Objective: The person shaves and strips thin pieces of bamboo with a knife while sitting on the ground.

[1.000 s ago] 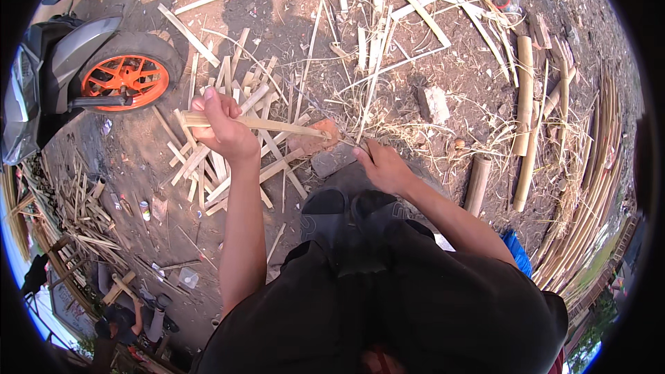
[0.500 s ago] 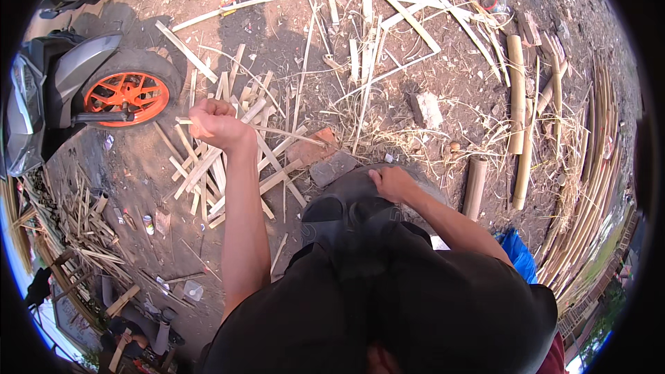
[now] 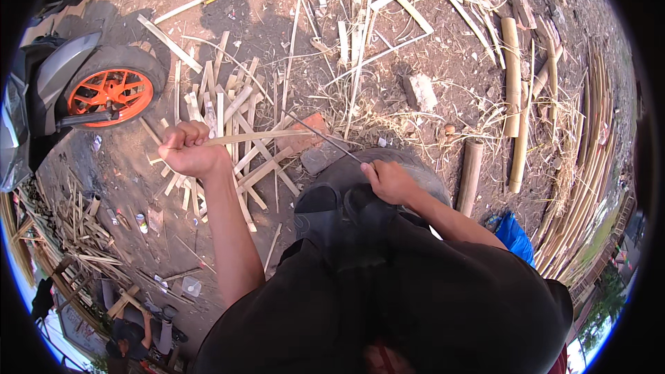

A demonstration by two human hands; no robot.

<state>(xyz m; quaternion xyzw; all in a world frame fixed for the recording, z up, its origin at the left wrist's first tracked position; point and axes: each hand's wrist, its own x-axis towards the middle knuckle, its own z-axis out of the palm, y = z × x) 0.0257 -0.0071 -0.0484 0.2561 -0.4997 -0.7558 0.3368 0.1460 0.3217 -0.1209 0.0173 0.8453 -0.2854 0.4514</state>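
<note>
Pale split bamboo strip (image 3: 249,137), long and flat, held level above the dirt ground (image 3: 277,21), one end clenched in the left hand (image 3: 188,154), the free end reaching toward a reddish brick (image 3: 308,135). Left hand closed in a full fist round that strip. Right hand (image 3: 389,181) curled shut on the handle of a thin dark metal blade (image 3: 320,136), tip slanting up toward the strip's far end, resting near the black-clad knee (image 3: 346,201).

Risk, as judged: blade skidding off the hard bamboo skin toward the fist or knee; strip splitting crooked along the grain; splinters in bare fingers.

Heap of short pale bamboo offcuts (image 3: 228,131) below. Thick bamboo poles (image 3: 511,76) to the right, orange-rimmed motorcycle wheel (image 3: 109,93) to the left. Few containers: small clear cup (image 3: 192,286) on the ground, contents too small to tell.
</note>
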